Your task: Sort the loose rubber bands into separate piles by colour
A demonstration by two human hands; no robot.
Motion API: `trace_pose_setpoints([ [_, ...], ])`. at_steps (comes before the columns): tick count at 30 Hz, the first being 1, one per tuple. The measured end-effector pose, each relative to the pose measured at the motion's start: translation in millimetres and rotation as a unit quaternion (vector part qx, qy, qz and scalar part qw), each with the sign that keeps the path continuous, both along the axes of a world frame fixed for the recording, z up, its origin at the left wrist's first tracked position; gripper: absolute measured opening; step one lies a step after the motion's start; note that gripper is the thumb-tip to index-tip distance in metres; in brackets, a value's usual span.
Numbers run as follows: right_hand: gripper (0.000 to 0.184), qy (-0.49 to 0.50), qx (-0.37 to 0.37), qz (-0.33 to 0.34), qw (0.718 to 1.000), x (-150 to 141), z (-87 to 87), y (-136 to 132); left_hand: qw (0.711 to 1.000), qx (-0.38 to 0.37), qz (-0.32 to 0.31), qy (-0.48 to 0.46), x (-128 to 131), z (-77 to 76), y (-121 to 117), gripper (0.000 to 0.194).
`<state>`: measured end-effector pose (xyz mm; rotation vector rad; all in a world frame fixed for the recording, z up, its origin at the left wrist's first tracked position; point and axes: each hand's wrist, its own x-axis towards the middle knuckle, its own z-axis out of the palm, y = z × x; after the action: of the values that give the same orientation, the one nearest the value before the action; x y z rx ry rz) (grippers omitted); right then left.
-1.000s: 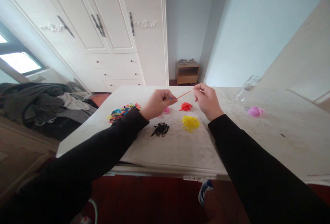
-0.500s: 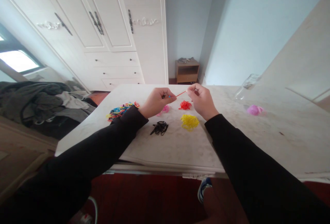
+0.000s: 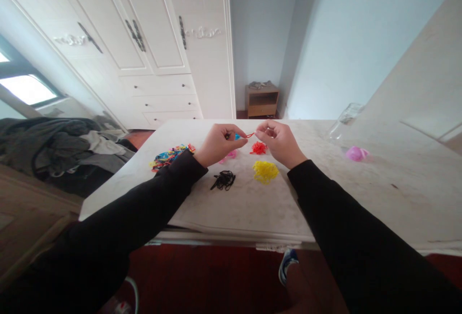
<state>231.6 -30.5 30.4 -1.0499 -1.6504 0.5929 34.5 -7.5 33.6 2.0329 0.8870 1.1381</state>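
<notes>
Above a white table (image 3: 252, 208), my left hand (image 3: 218, 144) and my right hand (image 3: 279, 143) are both closed in a pinch on a thin red rubber band (image 3: 250, 135) held between them. A small blue band (image 3: 237, 136) also shows at my left fingertips. Under the hands lie sorted heaps of bands: red (image 3: 259, 148), yellow (image 3: 266, 171), black (image 3: 224, 179) and pink (image 3: 231, 154). A mixed-colour heap (image 3: 169, 156) lies to the left of my left wrist.
A clear glass bottle (image 3: 343, 120) and a pink lump (image 3: 356, 153) rest on the table's right side. Dark clothes (image 3: 54, 148) are piled at left. White wardrobes (image 3: 151, 49) and a small wooden cabinet (image 3: 262, 100) stand behind.
My right hand has moved left toward my left hand, so the red band, stretched long a second ago, is now short and slack between the fingertips.
</notes>
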Motion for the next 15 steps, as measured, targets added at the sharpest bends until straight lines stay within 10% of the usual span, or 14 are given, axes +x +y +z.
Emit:
trace_pose_setpoints([
  [15, 0.013, 0.001, -0.002, 0.012, 1.0, 0.4, -0.7, 0.1, 1.0, 0.008, 0.012, -0.004, 0.7, -2.5, 3.6, 0.016],
])
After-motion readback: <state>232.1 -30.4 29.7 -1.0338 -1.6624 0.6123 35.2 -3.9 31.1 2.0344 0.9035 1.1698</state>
